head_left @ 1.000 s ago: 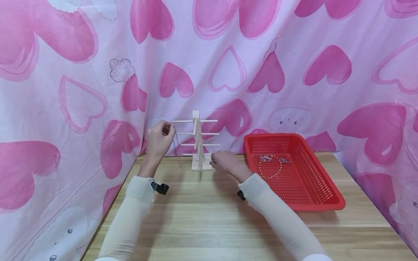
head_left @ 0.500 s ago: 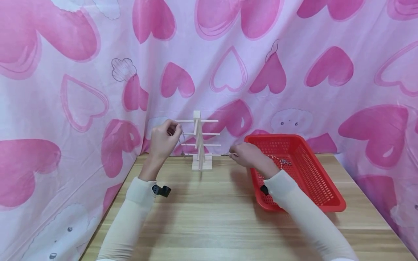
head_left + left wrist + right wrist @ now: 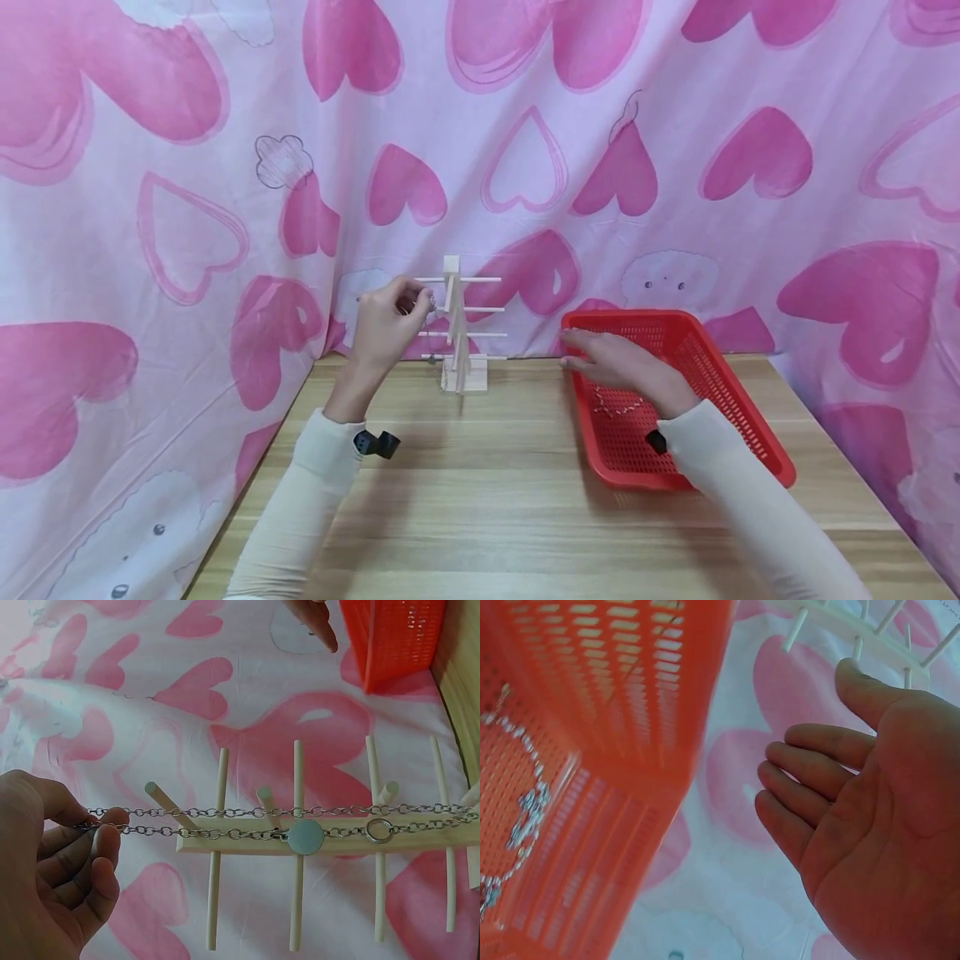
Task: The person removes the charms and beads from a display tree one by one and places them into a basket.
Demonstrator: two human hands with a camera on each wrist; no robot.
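Note:
My left hand [image 3: 390, 325] pinches a silver chain [image 3: 337, 812] between thumb and fingertips, near the upper left peg of a wooden peg rack [image 3: 452, 267]. In the left wrist view the chain runs in two strands past the rack, with a flat round disc [image 3: 306, 837] and a small ring [image 3: 379, 830] on it. Whether the chain touches any peg I cannot tell. My right hand [image 3: 622, 367] hovers over the left side of the red basket [image 3: 678, 317]. Its fingers are straight and hold nothing in the right wrist view.
A beaded string [image 3: 536, 761] with silvery charms lies inside the basket, partly hidden by the right arm in the head view. The wooden table [image 3: 480, 500] stretches out in front. A pink heart-patterned cloth [image 3: 525, 50] hangs behind and at both sides.
My right hand has moved from beside the rack's base to the basket, and its fingers have straightened. My left hand has shifted right toward the rack with the chain.

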